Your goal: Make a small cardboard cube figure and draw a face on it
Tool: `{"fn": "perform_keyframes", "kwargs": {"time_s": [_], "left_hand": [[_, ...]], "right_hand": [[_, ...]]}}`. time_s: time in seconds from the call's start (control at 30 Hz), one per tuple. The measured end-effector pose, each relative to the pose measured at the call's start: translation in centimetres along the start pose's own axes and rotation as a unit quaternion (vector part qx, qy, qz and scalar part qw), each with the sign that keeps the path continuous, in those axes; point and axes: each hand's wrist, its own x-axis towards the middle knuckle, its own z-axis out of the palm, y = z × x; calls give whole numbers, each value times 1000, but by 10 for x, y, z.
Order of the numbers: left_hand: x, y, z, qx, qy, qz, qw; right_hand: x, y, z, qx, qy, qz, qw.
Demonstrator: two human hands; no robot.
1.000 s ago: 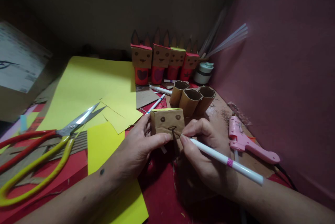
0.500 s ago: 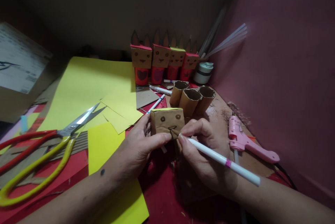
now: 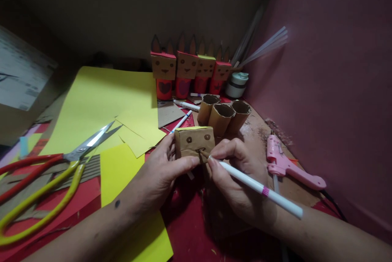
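Observation:
My left hand (image 3: 167, 168) grips a small cardboard box (image 3: 195, 138) from its left side, thumb across the lower front. Its top is yellow, and two round eyes plus a dark nose outline are drawn on the front. Between the fingertips of my right hand (image 3: 235, 172) is a white felt-tip marker (image 3: 254, 183) with a purple band. The marker's tip meets the box face at the nose and mouth area. Behind the box stand three cardboard tubes (image 3: 222, 115), open at the top.
Finished box-headed figures (image 3: 185, 66) line the back. Scissors (image 3: 82, 149) with red and yellow handles lie on yellow paper (image 3: 113, 98) at left. A pink glue gun (image 3: 289, 166) rests at right by the wall, with glue sticks (image 3: 266, 47) and a pale jar (image 3: 237, 84) farther back.
The view has shifted very slightly. Both hands keep their hold on the box and the marker, and the nose area appears a little more filled with dark line.

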Motion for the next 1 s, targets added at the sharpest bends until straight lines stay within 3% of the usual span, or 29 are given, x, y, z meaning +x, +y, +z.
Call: {"fn": "perform_keyframes", "kwargs": {"time_s": [0.53, 1.0], "left_hand": [[-2, 1, 2, 1, 3, 0, 1000], [-1, 1, 1, 6, 4, -1, 1000]], "right_hand": [[-1, 4, -6, -46, 16, -30, 998], [0, 0, -1, -3, 14, -23, 1000]]}}
